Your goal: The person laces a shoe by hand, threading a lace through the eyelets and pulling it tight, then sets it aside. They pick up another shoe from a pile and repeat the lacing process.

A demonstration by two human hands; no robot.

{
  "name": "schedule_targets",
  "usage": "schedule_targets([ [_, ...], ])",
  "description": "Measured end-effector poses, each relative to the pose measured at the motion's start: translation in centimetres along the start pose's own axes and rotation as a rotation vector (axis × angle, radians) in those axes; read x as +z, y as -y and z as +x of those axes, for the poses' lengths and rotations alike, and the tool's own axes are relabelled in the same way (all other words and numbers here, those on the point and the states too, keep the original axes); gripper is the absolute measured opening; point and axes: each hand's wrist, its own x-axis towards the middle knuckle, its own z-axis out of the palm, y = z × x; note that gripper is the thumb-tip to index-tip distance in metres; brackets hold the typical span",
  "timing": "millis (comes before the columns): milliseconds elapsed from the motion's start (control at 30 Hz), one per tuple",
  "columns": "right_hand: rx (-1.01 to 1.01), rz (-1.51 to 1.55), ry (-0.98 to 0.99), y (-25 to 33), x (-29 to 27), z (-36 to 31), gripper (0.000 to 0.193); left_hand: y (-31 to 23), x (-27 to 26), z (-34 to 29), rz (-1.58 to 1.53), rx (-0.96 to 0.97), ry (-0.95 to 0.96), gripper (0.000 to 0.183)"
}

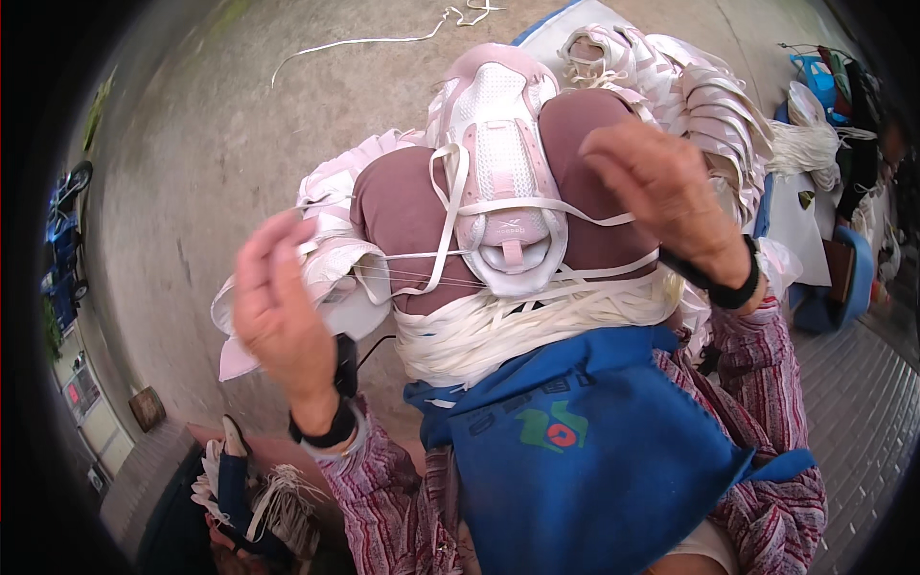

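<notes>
A pink and white sneaker upper [508,172] lies between my knees, its tongue toward me. A flat cream shoelace [503,204] crosses it, looping on the left and running right to my right hand [666,196]. That hand is closed, its curled fingers gripping the lace; the fingertips are partly hidden. Raised on the left, my left hand [278,311] is closed too, with a short white bit of lace showing at its fingertips. Beside it sit more sneaker uppers [335,278]. A thick bundle of cream laces [537,321] lies across my lap.
Stacked pink and white uppers [719,125] stand beyond my right knee. A blue apron [585,450] covers my lap. One loose lace [374,40] lies on the concrete floor. At right is a blue chair [848,278]; at lower left, a bunch of laces [292,508].
</notes>
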Motion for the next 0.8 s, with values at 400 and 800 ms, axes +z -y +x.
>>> schedule_targets([
  [400,0.047,-0.083,0.35,2.4,3.9,0.9,0.024,-4.0,-0.6,-0.7,-0.134,-0.114,-0.099,0.026],
  [800,0.149,-0.151,0.419,-4.4,-6.4,-1.3,0.012,-1.2,-1.7,-1.9,-0.105,-0.17,0.078,0.025],
])
